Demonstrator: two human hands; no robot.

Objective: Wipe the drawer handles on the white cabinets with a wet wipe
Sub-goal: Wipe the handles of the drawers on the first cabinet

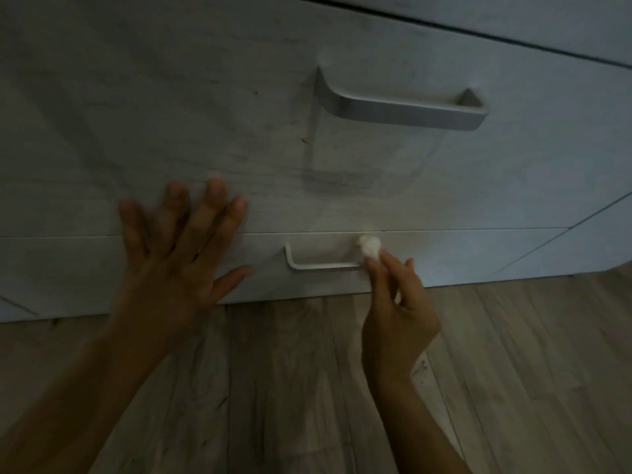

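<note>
Wet wipe at the right end of the bottom drawer handle.

The right hand (398,313) pinched a balled white wet wipe (369,247) in its fingers against the right end of the lower handle (321,265). The left hand (178,254) lay flat on the white cabinet (171,97), fingers spread across the seam between drawers. The upper handle (400,104) was untouched above; wood-look floor (513,371) lay below.

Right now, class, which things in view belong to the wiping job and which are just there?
Job:
wipe, pinched in right hand
lower handle, wipe at its right end
upper handle
left hand, flat on cabinet

Just there:
floor
</note>
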